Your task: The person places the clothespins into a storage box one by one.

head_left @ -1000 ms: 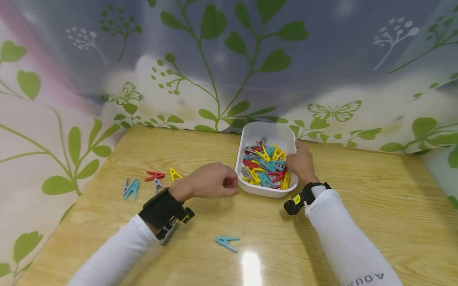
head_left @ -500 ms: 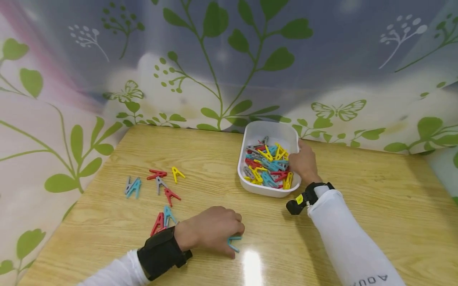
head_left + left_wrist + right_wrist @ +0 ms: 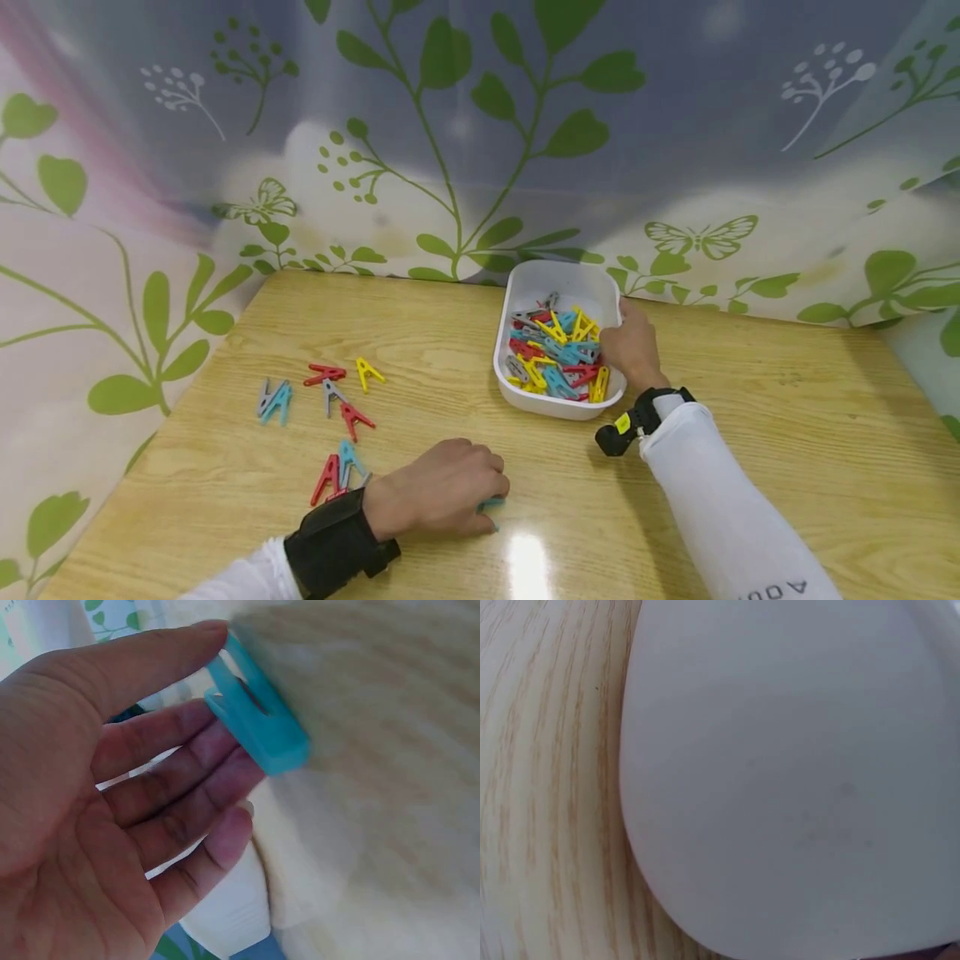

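Observation:
My left hand (image 3: 442, 487) is low over the table, near its front. In the left wrist view its thumb and fingers pinch a light blue clothespin (image 3: 259, 724), which lies at the wooden surface; in the head view the hand covers most of it. At the back, my right hand (image 3: 633, 346) grips the right rim of a white plastic bin (image 3: 551, 407). Red, yellow, blue and grey clothespins (image 3: 558, 379) are heaped inside. The right wrist view is filled by the bin's pale outer wall (image 3: 780, 750), with no fingers clearly showing.
Loose clothespins lie left of the bin: a yellow one (image 3: 367, 373), red ones (image 3: 356, 419), a grey one (image 3: 332, 395) and blue ones (image 3: 277, 403). Another small group (image 3: 327, 478) sits beside my left wrist. A patterned cloth (image 3: 450, 167) hangs behind the wooden table (image 3: 750, 400).
My left hand has come from beside the bin's left wall toward the front of the table and taken hold of the lone blue clothespin. My right hand stays on the bin.

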`<state>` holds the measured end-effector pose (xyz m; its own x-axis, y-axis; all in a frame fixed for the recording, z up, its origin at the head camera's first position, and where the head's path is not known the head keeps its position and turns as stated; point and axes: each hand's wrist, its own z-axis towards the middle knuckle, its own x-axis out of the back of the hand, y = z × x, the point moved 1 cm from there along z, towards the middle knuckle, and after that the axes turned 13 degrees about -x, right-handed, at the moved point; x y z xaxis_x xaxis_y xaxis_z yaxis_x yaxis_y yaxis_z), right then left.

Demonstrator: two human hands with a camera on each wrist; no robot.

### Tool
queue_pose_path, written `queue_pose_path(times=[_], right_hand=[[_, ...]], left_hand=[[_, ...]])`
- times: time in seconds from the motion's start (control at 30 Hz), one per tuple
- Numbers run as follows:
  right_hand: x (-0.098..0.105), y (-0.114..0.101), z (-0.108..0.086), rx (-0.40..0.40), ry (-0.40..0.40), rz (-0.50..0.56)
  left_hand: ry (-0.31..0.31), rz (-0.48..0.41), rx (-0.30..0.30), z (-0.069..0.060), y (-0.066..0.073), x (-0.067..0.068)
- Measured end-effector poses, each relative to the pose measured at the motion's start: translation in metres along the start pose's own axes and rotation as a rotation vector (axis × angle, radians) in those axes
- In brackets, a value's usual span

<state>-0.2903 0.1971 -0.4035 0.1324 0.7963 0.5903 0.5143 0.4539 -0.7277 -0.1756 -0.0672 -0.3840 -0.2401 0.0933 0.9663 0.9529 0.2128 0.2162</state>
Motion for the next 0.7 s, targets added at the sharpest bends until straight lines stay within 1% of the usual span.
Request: queue_pose_path(times=[0.07,0.13,0.2,0.3,0.37,0.47,0.53,0.57,0.63,0.7], right_hand=[[0.000,0.000,0.000,-0.001,0.000,-0.001],[0.000,-0.001,-0.001,-0.001,-0.002,0.005],[0.000,-0.001,-0.001,0.002,-0.004,0.011],[0.000,-0.001,-0.002,0.008,-0.008,0.010],[0.000,-0.002,-0.002,0.011,-0.012,0.006],[-0.001,-0.001,-0.002,0.011,-0.015,0.003],[-0.001,-0.001,-0.003,0.014,-0.015,0.004],[-0.001,-0.001,-0.002,0.013,-0.012,0.004],[0.000,0.000,-0.001,0.010,-0.009,0.002],[0.001,0.000,-0.001,0.012,-0.005,-0.005]], left_hand=[[0.007,0.010,0.003,0.001,-0.001,0.006],[0.039,0.028,0.008,0.003,-0.004,0.016],[0.088,0.059,0.010,0.005,-0.007,0.028],[0.176,0.091,0.013,0.008,-0.013,0.051],[0.223,0.109,0.009,0.013,-0.019,0.067],[0.280,0.136,0.021,0.024,-0.031,0.090],[0.310,0.140,0.037,0.035,-0.042,0.105],[0.324,0.149,0.056,0.040,-0.048,0.111],[0.350,0.146,0.086,0.050,-0.059,0.122],[0.361,0.146,0.103,0.061,-0.070,0.130]])
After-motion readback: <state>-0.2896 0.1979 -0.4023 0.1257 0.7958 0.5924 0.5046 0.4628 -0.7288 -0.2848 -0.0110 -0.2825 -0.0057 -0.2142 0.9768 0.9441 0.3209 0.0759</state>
